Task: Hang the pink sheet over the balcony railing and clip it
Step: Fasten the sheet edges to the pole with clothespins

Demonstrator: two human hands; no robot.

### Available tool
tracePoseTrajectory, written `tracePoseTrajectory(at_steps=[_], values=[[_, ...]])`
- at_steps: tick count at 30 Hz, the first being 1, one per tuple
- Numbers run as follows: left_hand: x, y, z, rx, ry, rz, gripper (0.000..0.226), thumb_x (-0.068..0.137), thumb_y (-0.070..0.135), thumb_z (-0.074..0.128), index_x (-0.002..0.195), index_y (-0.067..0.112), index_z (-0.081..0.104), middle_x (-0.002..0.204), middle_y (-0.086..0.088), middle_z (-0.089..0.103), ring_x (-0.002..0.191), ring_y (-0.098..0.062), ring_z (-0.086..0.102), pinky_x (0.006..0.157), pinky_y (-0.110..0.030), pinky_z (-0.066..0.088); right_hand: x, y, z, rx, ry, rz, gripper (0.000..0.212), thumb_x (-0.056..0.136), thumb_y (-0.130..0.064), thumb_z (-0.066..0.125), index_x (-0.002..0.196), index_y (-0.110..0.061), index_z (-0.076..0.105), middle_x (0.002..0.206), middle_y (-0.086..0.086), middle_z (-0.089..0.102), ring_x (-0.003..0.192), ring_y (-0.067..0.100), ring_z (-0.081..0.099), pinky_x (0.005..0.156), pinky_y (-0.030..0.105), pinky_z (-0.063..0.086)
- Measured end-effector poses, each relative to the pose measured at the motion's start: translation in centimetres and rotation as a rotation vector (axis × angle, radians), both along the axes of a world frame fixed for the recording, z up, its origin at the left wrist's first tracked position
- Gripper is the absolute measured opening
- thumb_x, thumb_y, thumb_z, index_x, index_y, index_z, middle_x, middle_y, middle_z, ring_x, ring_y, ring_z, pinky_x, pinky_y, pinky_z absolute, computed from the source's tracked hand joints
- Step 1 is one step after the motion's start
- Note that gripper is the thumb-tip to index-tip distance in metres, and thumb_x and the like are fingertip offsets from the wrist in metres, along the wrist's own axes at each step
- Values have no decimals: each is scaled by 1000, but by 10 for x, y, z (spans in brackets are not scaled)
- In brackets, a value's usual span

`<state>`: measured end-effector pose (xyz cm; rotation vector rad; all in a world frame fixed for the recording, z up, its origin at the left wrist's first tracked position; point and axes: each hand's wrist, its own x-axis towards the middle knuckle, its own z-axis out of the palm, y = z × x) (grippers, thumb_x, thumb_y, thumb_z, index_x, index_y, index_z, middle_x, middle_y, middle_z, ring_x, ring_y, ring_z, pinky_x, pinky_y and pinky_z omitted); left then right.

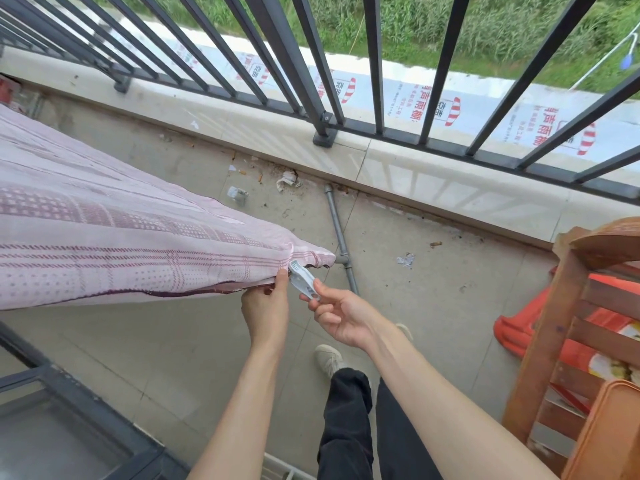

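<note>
Now, with the pink sheet at nine o'clock pinched by the left hand, the white clip pinched in the right hand should be squeezed fully open and seated deep over the gathered edge.

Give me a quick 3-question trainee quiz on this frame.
1. True or false: the clip sits at the sheet corner.
2. What does the left hand hold? A) railing B) sheet edge C) pipe
3. Which hand pinches the clip's handle end?

Key: 1 true; 2 B; 3 right hand.
</note>
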<state>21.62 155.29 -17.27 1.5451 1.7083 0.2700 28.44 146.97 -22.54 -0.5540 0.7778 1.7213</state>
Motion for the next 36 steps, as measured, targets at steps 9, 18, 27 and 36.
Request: tracePoseTrajectory(at_steps=[9,18,27,36], values=[[1,0,-1,70,69,-92,22,90,26,53,84,8,65,91,-11,70,91,-29,60,83,-37,45,9,-1,-2,26,16,35,28,91,-20,53,91,8,56,56,4,47,34,1,33,28,10,26],[4,1,1,65,28,-87,8,86,14,56,80,19,58,88,7,62,88,-16,55,84,-32,42,6,10,2,61,-50,32,23,92,-19,52,88,3,56,59,5,48,36,1,32,30,10,27],[-9,-7,-1,-11,109,-193,23,92,24,47,87,5,60,87,-8,62,89,-26,57,75,-30,38,-3,-2,12,16,-360,168,47,88,-54,49,100,-9,59,88,4,65,74,14,58,67,25,50],[-63,-67,29,117,229,-1070,68,80,49,25,129,8,47,127,-13,52,119,-30,46,101,-36,32,-41,-122,54,-544,-1562,653,61,94,-40,47,146,-16,26,154,5,25,142,21,21,113,31,16]])
